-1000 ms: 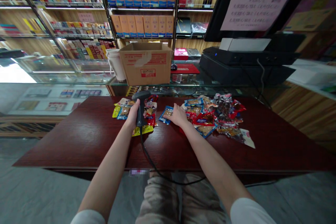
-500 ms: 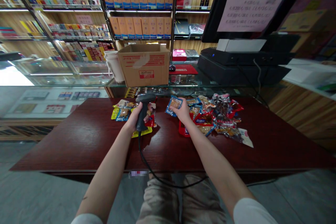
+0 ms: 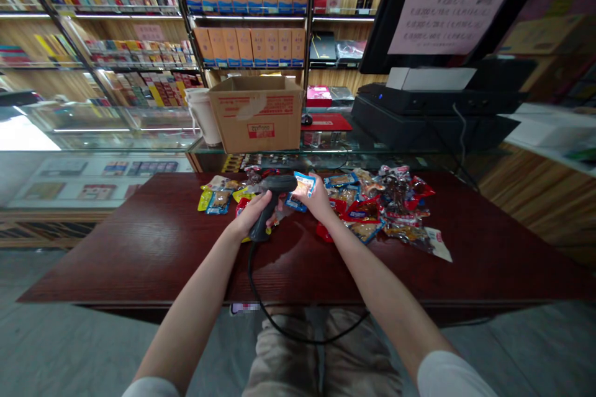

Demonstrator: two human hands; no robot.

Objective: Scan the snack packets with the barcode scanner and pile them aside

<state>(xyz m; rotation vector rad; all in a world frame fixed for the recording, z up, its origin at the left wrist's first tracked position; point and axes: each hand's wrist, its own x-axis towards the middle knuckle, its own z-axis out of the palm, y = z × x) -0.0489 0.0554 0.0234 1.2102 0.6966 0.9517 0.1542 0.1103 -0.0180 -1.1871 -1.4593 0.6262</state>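
My left hand (image 3: 255, 213) is wrapped round the handle of a black barcode scanner (image 3: 278, 184), whose head points right. Its light falls on a small blue-edged snack packet (image 3: 304, 184), gripped in my right hand (image 3: 319, 200) close to the scanner's front. Below that packet another blue packet (image 3: 295, 203) lies on the table, partly covered. To the left, yellow and blue snack packets (image 3: 218, 200) lie partly behind my left hand. A larger heap of red, blue and clear snack packets (image 3: 393, 205) spreads to the right of my right hand.
The dark red table (image 3: 153, 254) has a glass counter behind it, bearing an open cardboard box (image 3: 261, 121), a white cup (image 3: 205, 118) and a black cash register (image 3: 433, 111). The scanner's cable (image 3: 279, 325) loops over the table's front edge. Stocked shelves stand behind.
The scanner has turned and moved right, its head now facing the packet, and its light is on. My right hand has shifted slightly left with the packet.
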